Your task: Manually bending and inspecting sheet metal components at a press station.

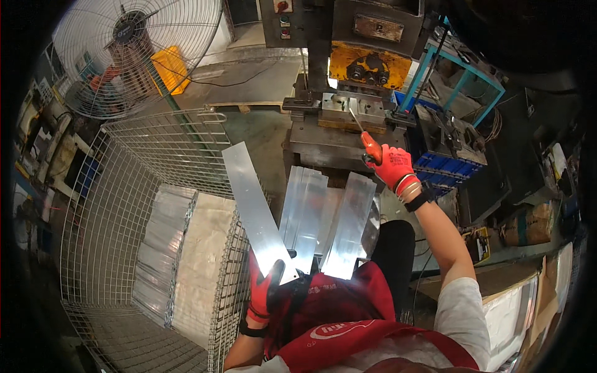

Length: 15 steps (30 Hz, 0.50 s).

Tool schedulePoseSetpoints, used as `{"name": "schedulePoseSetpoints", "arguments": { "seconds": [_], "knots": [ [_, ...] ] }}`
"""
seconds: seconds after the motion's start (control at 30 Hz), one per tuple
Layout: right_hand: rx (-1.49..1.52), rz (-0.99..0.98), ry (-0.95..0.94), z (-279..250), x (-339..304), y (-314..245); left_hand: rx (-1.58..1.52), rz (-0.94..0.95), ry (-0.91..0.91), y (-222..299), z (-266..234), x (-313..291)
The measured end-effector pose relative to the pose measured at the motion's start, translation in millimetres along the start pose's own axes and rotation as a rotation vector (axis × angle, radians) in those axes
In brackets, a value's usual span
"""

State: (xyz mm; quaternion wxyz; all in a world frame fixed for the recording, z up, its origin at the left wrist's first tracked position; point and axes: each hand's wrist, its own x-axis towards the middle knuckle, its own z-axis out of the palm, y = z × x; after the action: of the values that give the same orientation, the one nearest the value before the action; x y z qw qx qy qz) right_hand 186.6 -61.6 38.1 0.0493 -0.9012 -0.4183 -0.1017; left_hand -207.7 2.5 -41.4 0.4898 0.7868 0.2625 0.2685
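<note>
My left hand [266,289], in a red and black glove, is closed on the lower end of a long flat metal strip [250,199]. The strip slants up and to the left, its far end near the wire cage. In a red glove, my right hand [396,169] grips an orange-handled tool [371,148] with a slender metal blade. That blade's tip is at the metal die block [367,110] on the press; whether it touches cannot be seen. Between my hands lie two stacks of shiny metal strips, a left stack [301,214] and a right stack [350,224].
The press [372,59] stands ahead, with yellow around its ram. A wire cage [102,230] at left holds bundled metal strips [163,242]. A large fan [134,37] is at far left. Blue crates [444,165] and a teal frame [465,62] stand right of the press.
</note>
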Motion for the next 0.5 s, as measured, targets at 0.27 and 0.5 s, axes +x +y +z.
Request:
{"name": "schedulePoseSetpoints", "arguments": {
  "seconds": [0.27,0.5],
  "knots": [
    [0.019,-0.124,-0.014,12,-13,2,-0.108,-0.043,0.04,13,-1,-1],
    [-0.034,-0.201,-0.035,22,-55,27,-0.089,0.005,0.029,25,2,5]
  ]
}}
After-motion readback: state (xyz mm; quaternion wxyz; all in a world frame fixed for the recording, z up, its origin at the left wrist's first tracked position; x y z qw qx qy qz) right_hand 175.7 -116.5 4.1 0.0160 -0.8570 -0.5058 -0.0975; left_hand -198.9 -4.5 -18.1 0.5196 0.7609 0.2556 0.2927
